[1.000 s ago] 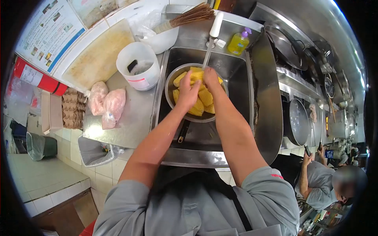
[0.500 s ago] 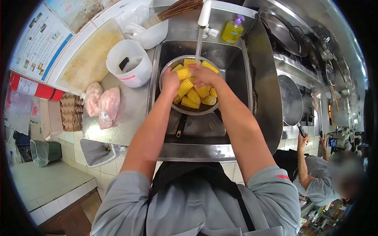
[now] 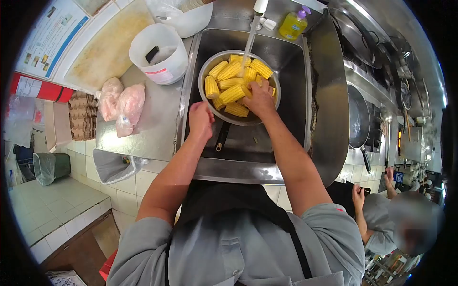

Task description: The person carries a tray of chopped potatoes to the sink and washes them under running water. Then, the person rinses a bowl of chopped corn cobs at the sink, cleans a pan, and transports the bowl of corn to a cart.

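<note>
A round metal bowl [image 3: 202, 76] full of yellow corn cob pieces [image 3: 231, 71] sits in the sink [image 3: 291, 114]. A stream of water from the faucet [image 3: 260, 6] falls onto the corn. My right hand [image 3: 261, 99] reaches into the right side of the bowl, its fingers curled around a corn cob piece; other cobs and the hand itself hide part of the grip. Just outside the bowl's lower left rim is my left hand [image 3: 201, 120], fingers curled in with nothing visible in them. A black handle [image 3: 222, 137] sticks out from under the bowl.
Left of the sink stand a white plastic tub [image 3: 164, 66] and two bags of pale pink meat [image 3: 130, 107]. A soap bottle [image 3: 293, 24] is behind the sink. To the right, past a metal partition [image 3: 329, 109], a pan [image 3: 359, 117] sits by a co-worker [image 3: 379, 219].
My left hand has come out of the bowl toward me and closed. My right hand has shifted lower right among the corn. The co-worker's hand has left the pan handle.
</note>
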Action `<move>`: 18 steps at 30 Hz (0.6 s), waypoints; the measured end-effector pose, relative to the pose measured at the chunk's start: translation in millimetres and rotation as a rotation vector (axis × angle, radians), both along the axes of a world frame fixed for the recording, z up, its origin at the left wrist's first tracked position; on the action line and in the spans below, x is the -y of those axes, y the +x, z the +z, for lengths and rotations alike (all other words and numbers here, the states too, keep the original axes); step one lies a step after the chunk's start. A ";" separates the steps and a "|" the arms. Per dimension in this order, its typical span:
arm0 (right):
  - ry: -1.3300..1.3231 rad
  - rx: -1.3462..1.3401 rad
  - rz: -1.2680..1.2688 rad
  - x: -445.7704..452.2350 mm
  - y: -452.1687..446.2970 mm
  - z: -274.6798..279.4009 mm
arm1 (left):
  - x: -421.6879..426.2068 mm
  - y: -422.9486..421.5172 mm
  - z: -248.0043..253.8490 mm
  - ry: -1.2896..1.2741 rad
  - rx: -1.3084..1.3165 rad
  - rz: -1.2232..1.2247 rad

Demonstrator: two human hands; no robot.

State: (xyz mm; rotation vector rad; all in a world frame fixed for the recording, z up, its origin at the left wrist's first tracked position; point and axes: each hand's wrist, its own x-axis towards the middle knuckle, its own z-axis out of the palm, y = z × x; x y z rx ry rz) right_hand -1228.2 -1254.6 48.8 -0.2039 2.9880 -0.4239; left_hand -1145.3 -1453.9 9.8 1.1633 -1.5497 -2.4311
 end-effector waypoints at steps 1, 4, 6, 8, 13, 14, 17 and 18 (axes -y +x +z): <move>0.033 -0.031 -0.040 2.4 0.5 -1.8 | 1.9 6.0 10.5 0.301 -0.041 0.060; -0.231 -0.145 0.092 9.0 -5.1 3.4 | -2.6 6.3 39.2 0.526 -0.073 0.049; -0.617 0.110 0.186 13.7 -10.1 16.2 | -10.9 -1.4 61.3 0.527 -0.038 0.043; -0.860 0.357 0.245 31.8 -5.2 21.6 | -8.8 -11.6 61.3 0.541 -0.138 -0.023; -0.362 0.377 0.449 28.6 0.6 13.1 | -8.2 5.0 24.6 0.282 0.153 -0.068; -0.246 0.369 0.442 18.9 -10.0 -1.0 | -9.9 11.8 30.4 0.234 0.266 -0.092; -0.446 -0.019 -0.035 -35.7 -58.7 -24.2 | -17.2 18.7 39.5 0.196 0.484 -0.140; -0.371 -0.144 -0.125 -55.4 -81.3 -22.2 | -18.0 14.6 34.4 0.147 0.394 -0.165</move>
